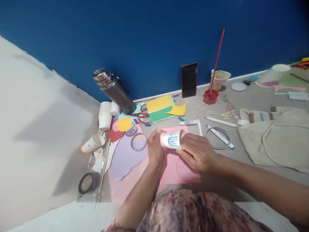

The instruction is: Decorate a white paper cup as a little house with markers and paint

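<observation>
From the head camera, both hands meet over a pink sheet (173,174) lying on the grey table (241,167). The right hand (198,153) is wrapped around the open end of a small white paper cup (172,139), which lies on its side just above the sheet. The left hand (155,149) is closed on the cup's base with its fingertips. The cup carries blue scribbled marks and a little red print near its rim (too small to read).

Just left of the hands a wire ring (139,142) rests on a lilac paper shape (125,158). Further left lie a tipped paper cup (93,143) and a roll of tape (87,182). A steel flask (113,90) leans by the blue wall (154,38), with red-handled scissors (141,116) and yellow and green card (160,108) beside it. A dark phone (189,79) stands against the wall; its screen is blank. Near it, a red brush (216,61) stands in a red paint lid (210,96). White markers (220,122) lie to the right of the hands, their labels unreadable, and a beige cloth bag (275,141) sits at the far right.
</observation>
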A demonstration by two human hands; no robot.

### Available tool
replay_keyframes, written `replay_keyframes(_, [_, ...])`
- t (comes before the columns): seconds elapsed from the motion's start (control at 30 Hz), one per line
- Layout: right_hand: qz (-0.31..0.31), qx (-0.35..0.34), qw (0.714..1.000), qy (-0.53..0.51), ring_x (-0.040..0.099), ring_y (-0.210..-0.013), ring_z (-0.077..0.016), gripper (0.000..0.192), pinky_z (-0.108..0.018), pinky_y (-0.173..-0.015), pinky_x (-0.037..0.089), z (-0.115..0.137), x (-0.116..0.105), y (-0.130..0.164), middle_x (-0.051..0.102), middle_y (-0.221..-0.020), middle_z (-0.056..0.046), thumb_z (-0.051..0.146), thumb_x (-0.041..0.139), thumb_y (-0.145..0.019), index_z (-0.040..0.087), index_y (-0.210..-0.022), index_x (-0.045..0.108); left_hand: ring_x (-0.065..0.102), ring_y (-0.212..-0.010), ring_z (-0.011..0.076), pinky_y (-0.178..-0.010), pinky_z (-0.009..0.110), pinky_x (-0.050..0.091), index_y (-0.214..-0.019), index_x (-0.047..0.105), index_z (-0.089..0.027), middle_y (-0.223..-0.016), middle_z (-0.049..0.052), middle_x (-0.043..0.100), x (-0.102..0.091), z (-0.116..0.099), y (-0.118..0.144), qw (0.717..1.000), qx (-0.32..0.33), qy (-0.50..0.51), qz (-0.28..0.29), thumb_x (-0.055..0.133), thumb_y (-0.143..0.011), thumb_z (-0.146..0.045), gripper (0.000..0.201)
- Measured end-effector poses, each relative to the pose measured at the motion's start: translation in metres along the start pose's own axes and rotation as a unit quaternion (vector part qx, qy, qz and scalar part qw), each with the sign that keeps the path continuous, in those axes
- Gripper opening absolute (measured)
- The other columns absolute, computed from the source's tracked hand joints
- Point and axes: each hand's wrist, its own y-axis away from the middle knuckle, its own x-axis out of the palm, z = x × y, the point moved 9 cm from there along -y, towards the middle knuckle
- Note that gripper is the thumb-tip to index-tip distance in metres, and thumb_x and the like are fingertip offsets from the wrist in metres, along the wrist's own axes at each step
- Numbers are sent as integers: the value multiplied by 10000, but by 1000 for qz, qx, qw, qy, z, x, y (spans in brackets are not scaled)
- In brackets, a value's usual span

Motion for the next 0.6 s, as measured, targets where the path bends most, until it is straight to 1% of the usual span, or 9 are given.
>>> replay_keyframes(0.2, [-7, -7, 1000, -12, 571, -717, -198, 198, -349, -672, 434, 0, -1, 0, 702, -753, -39, 139, 587, -1005, 216, -824, 611, 481, -557, 89, -549, 229, 370, -708, 623, -184, -641, -51, 544, -3, -2, -1, 1000, 10, -24, -6, 781, -851, -517, 396])
replay_keyframes(0.47, [1, -13, 1000, -13, 573, -730, -201, 192, -349, -684, 437, 0, 0, 1, 707, -765, -49, 126, 578, -999, 211, -830, 610, 481, -555, 92, -542, 225, 375, -703, 624, -184, -631, -52, 552, -6, 0, -2, 999, 16, -35, -17, 769, -846, -496, 372])
replay_keyframes(0.53, [2, -9, 1000, -14, 571, -732, -200, 192, -347, -688, 436, -1, 1, 2, 704, -764, -49, 126, 577, -1001, 211, -832, 608, 487, -557, 95, -545, 227, 384, -708, 633, -184, -631, -51, 559, -7, 0, -4, 999, 16, -38, -17, 771, -840, -484, 355])
replay_keyframes(0.6, [1, 11, 1000, -23, 558, -723, -195, 208, -341, -682, 427, -5, 1, 1, 682, -743, -41, 135, 574, -1006, 215, -815, 593, 492, -557, 98, -548, 231, 388, -710, 639, -183, -627, -50, 564, -6, -1, -5, 999, 11, -36, -16, 789, -819, -473, 344])
